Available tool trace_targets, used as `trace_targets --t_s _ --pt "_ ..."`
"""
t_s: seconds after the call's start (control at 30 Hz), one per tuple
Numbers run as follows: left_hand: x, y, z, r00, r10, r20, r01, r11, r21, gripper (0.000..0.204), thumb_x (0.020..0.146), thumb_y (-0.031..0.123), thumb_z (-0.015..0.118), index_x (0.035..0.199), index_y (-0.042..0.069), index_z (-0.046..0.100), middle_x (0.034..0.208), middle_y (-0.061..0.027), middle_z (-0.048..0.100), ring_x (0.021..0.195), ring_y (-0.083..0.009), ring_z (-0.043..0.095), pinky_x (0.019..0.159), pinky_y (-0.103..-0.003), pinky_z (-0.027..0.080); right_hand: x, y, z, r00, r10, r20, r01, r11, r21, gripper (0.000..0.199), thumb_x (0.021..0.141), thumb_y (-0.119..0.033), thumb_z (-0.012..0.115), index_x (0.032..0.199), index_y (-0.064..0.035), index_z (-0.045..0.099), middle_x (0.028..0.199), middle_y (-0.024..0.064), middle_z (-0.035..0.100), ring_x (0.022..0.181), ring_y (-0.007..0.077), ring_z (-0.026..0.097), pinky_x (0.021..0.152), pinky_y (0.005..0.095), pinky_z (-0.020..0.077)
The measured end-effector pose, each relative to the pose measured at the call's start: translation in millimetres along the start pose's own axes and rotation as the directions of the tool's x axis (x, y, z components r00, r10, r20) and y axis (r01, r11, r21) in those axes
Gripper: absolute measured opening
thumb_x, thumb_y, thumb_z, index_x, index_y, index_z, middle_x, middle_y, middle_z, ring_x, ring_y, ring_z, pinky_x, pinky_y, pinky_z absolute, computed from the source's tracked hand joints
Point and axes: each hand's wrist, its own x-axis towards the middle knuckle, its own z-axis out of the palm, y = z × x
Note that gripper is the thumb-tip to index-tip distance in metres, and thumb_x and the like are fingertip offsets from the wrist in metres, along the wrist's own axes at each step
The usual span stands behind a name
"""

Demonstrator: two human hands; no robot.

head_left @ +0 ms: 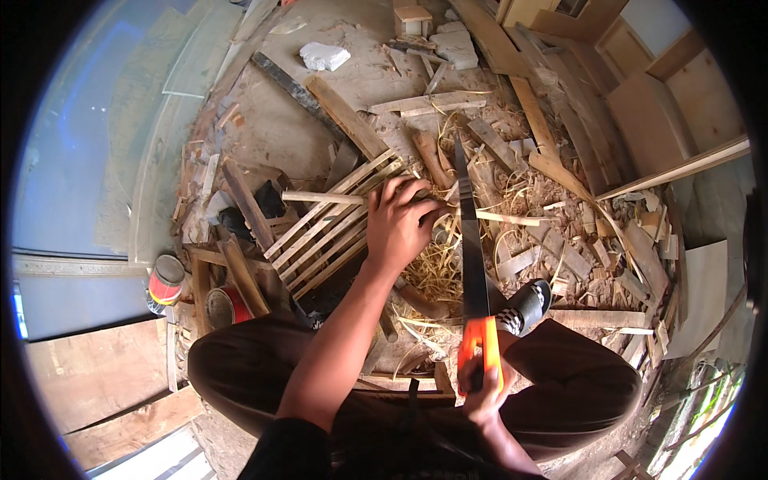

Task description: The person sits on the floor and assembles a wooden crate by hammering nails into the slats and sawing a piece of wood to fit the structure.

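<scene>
My right hand is wrapped round the orange handle of a handsaw. Its long dark blade points away from me, crossing a thin wooden strip. Over that strip my left hand is closed, just left of the blade; its fingertips are partly hidden. The strip sticks out on both sides, its right end lying past the saw. Several pale slats lie side by side under and left of my left hand. Whether the teeth have cut into the strip cannot be seen.
Curly shavings and wood offcuts cover the ground ahead and right. My sandalled foot is close to the blade's right side. Two red cans stand at left, near glass-like sheets. Wooden cabinet frames stand far right.
</scene>
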Motion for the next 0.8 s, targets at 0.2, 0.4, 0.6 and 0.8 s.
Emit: trace_targets --t_s 0.2,0.4,0.6,0.8 --pt "0 -3 2 1.0 -0.003 -0.011 0.003 1.0 0.004 0.011 0.083 0.03 0.084 0.09 0.021 0.083 0.115 0.0074 0.069 0.121 -0.0201 0.058 0.098 -0.048 0.042 39 -8 19 0.995 0.087 -0.045 -0.08 0.988 0.134 0.064 0.107 -0.058 0.049 0.071 -0.0046 0.052 0.054 -0.001 0.047 0.046 0.0079 0.043 0.042 0.0257 0.028" --pt "5 -4 -1 0.998 -0.042 0.044 0.04 0.998 0.044 0.014 0.081 0.023 0.085 0.094 0.026 0.085 0.118 0.0104 0.07 0.125 -0.0193 0.058 0.101 -0.045 0.042 0 4 9 0.999 0.035 -0.024 -0.034 0.999 0.021 0.068 0.108 -0.057 0.044 0.065 -0.0053 0.053 0.052 -0.0002 0.047 0.045 0.0091 0.044 0.044 0.027 0.0279" --pt "-1 -2 0 1.0 -0.01 0.001 0.009 1.0 0.029 0.008 0.084 0.026 0.083 0.092 0.023 0.084 0.115 0.0074 0.07 0.123 -0.0206 0.058 0.1 -0.047 0.042 40 -9 24 0.99 0.132 -0.047 -0.124 0.983 0.139 0.059 0.109 -0.052 0.05 0.074 -0.0042 0.052 0.059 -0.0019 0.048 0.051 0.0069 0.043 0.046 0.0263 0.028" --pt "4 -2 0 1.0 -0.016 0.015 0.016 1.0 0.017 0.007 0.085 0.026 0.082 0.09 0.022 0.084 0.115 0.0075 0.07 0.122 -0.0212 0.058 0.099 -0.048 0.041 -10 -8 4 0.998 0.053 0.025 -0.051 0.995 -0.08 0.068 0.108 -0.058 0.043 0.069 -0.0037 0.054 0.054 0.0021 0.051 0.048 0.0102 0.046 0.045 0.0279 0.0293"
